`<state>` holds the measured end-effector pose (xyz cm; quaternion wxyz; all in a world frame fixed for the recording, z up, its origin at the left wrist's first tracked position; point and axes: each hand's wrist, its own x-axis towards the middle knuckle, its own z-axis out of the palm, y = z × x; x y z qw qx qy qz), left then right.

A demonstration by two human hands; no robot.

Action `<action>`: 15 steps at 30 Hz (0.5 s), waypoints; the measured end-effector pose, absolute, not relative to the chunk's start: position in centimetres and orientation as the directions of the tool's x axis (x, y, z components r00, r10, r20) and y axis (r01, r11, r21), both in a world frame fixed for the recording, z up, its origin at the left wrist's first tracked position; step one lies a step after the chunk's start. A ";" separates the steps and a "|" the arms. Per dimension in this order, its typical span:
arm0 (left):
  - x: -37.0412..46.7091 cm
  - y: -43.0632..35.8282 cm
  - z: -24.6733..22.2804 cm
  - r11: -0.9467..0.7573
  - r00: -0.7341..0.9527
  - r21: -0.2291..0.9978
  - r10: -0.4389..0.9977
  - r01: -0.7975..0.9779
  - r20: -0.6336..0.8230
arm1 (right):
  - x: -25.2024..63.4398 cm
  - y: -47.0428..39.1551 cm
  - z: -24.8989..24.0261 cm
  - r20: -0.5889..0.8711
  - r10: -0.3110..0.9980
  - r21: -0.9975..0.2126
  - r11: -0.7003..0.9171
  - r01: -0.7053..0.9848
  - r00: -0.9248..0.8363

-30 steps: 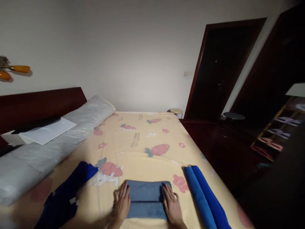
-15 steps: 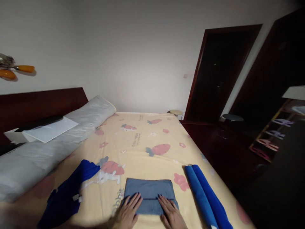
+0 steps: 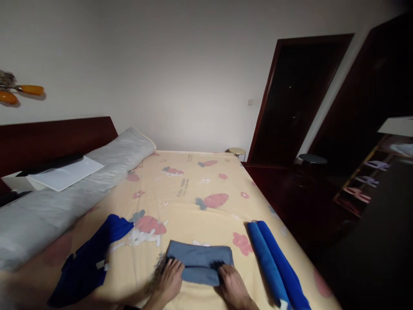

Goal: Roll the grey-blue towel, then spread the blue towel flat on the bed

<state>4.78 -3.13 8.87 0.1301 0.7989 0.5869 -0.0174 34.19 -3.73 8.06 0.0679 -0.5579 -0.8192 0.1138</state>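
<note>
A folded grey-blue towel [image 3: 200,256] lies on the bed in front of me, with a fold line running across it. My left hand [image 3: 171,277] has its fingers curled over the left end of the near part. At the right end, my right hand [image 3: 232,282] grips the same towel with bent fingers, its thumb hidden. Two blue rolled towels [image 3: 274,267] lie side by side to the right. A crumpled dark blue cloth [image 3: 87,262] with a white tag is to the left of my left hand.
The bed's yellow sheet [image 3: 180,206] has carrot and rabbit prints. A long grey bolster [image 3: 80,196] rests along the headboard [image 3: 61,135], with a white board [image 3: 66,172] on top. Beyond the bed are two stools [image 3: 237,151] and a shoe rack [image 3: 364,181] on the right.
My hands were lying flat on the towel. Now their fingers are curled around its near ends, and the near part looks lifted and bunched. The view has shifted slightly.
</note>
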 end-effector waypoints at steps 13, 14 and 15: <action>10.3 -1.9 8.7 -0.317 0.353 0.281 0.932 0.906 -0.085 | 25.1 -4.0 10.9 0.009 0.961 -0.413 0.256 0.874 -0.277; 10.2 -1.9 8.4 -0.353 0.385 0.288 0.921 0.890 -0.060 | 24.6 -4.1 10.8 0.012 0.956 -0.436 0.269 0.859 -0.294; 9.8 -1.9 8.1 -0.382 0.408 0.282 0.912 0.880 -0.035 | 24.6 -4.0 10.5 0.014 0.955 -0.452 0.270 0.850 -0.296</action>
